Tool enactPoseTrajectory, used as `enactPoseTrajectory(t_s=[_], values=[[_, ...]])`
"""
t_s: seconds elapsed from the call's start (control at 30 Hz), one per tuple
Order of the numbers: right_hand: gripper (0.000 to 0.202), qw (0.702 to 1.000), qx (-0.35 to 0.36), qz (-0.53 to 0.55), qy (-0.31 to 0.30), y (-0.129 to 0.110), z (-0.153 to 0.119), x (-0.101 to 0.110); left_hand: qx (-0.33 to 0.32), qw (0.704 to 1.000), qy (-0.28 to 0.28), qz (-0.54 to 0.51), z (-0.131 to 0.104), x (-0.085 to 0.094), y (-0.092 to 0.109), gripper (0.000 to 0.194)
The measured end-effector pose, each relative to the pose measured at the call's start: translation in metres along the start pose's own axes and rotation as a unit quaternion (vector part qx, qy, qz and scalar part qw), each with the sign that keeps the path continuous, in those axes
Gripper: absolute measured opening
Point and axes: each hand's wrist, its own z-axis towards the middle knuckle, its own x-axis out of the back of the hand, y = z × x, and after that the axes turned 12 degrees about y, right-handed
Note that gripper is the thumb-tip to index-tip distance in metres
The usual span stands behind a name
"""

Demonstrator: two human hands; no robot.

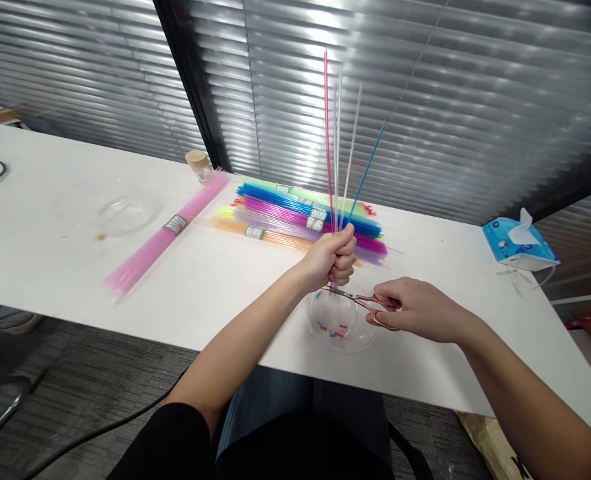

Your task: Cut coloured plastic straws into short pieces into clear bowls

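Note:
My left hand [331,259] is closed in a fist around several thin plastic straws [327,133], red, clear and blue, which fan upward from it. Their short lower ends stick out below the fist. In my right hand [412,307] is a pair of scissors [375,305] with coppery handles, its blades at those lower ends just under the fist. A clear plastic bowl [360,341] stands beneath both hands. Small red, blue and pale cut bits [338,330] lie inside it.
Bundles of coloured straws [275,213] lie behind my left hand, and a pink bundle [168,233] lies further left. A clear dish [125,213], a cork-topped jar [198,163] and a blue tissue pack [518,241] are also on the white table [255,313]. Blinds [425,133] hang behind.

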Motion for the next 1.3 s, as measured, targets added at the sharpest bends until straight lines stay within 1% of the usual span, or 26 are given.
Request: enactPoseTrajectory(t_s=[0.2,0.3,0.5,0.73,0.97,1.1,1.3], values=[[0.044,1.000,-0.001,-0.001,0.006,-0.0011,-0.0003,-0.0008,-0.001,1.000,0.001,-0.005,-0.0006,-0.0005,0.0004,0.051],[0.043,1.000,0.001,0.018,-0.003,-0.0012,-0.0007,0.0001,0.006,1.000,0.006,-0.007,-0.0012,-0.0016,0.0014,0.051],[0.042,0.999,0.002,0.039,-0.021,-0.0014,-0.0007,0.0028,0.009,1.000,-0.001,-0.010,-0.0003,-0.0010,0.0014,0.051],[0.042,0.999,-0.001,0.030,-0.012,0.0016,-0.0001,0.0005,0.015,1.000,-0.003,-0.017,0.0009,0.0000,0.0018,0.051],[0.038,0.998,-0.001,0.058,-0.033,0.0020,-0.0012,0.0027,0.019,1.000,-0.005,-0.022,0.0011,0.0002,0.0012,0.051],[0.038,0.998,0.003,0.058,-0.034,0.0006,-0.0013,0.0045,0.017,1.000,-0.017,-0.020,0.0016,0.0016,0.0008,0.051],[0.040,0.998,0.015,0.045,-0.040,0.0001,-0.0005,0.0042,0.028,0.999,-0.017,-0.030,0.0019,0.0021,0.0013,0.052]])
